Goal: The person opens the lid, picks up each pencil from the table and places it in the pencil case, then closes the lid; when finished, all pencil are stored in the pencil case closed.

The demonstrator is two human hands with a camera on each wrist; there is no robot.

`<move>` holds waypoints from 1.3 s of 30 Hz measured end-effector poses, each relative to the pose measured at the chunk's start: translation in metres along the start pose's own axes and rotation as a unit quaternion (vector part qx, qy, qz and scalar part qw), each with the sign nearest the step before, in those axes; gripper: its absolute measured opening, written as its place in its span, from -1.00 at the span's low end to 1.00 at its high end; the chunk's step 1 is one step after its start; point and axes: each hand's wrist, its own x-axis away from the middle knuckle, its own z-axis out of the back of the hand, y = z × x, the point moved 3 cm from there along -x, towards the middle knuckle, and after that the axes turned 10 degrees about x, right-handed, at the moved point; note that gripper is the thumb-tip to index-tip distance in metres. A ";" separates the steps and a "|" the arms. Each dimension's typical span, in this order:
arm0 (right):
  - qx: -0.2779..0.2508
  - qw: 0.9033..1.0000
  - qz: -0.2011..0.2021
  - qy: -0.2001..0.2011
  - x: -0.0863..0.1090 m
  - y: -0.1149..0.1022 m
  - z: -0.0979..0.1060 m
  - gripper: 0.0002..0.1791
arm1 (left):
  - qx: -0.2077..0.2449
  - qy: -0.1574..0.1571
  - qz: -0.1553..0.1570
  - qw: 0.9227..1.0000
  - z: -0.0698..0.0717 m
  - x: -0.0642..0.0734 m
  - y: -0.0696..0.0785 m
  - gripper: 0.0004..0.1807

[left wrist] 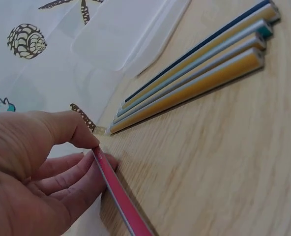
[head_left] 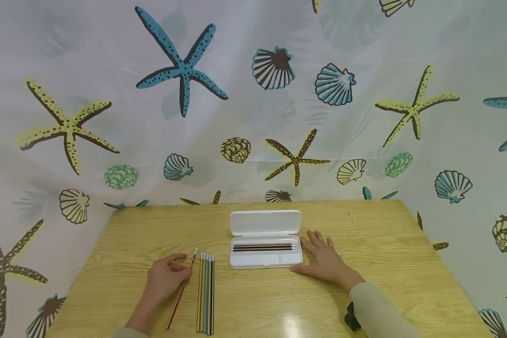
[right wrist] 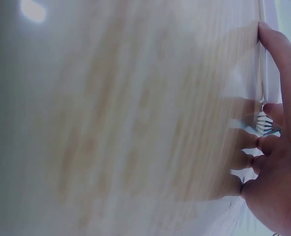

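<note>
My left hand point(head_left: 162, 278) pinches a red pencil point(head_left: 178, 298) near its white-tipped upper end, between thumb and fingertips. In the left wrist view the pencil point(left wrist: 120, 194) slants down from the fingertips, close over the wood. Just right of it, several pencils point(head_left: 205, 295) in yellow, light blue and dark colours lie side by side. A white pencil case point(head_left: 253, 259) stands with its lid point(head_left: 265, 223) raised. Inside lie several pencils point(head_left: 262, 247), crosswise, in the long compartment. My right hand point(head_left: 326, 262) rests at the case's right end, fingers spread, thumb by the front corner.
The wooden table point(head_left: 384, 244) carries everything, its far edge meeting a hanging cloth point(head_left: 236, 112) printed with starfish and shells. A small black object point(head_left: 352, 317) sits at the right sleeve point(head_left: 378, 307).
</note>
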 end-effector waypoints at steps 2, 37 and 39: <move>0.002 1.000 0.000 0.002 0.000 0.000 0.000 0.15 | 0.017 -0.010 0.002 1.000 0.002 -0.002 -0.003 -0.44; 0.001 1.000 0.002 -0.001 0.001 -0.001 0.002 0.14 | 0.057 -0.173 -0.113 0.977 -0.007 -0.013 0.044 -0.68; 0.001 1.000 0.003 -0.001 0.001 -0.001 0.002 0.14 | 0.046 -0.177 -0.124 0.975 -0.011 -0.014 0.049 -0.69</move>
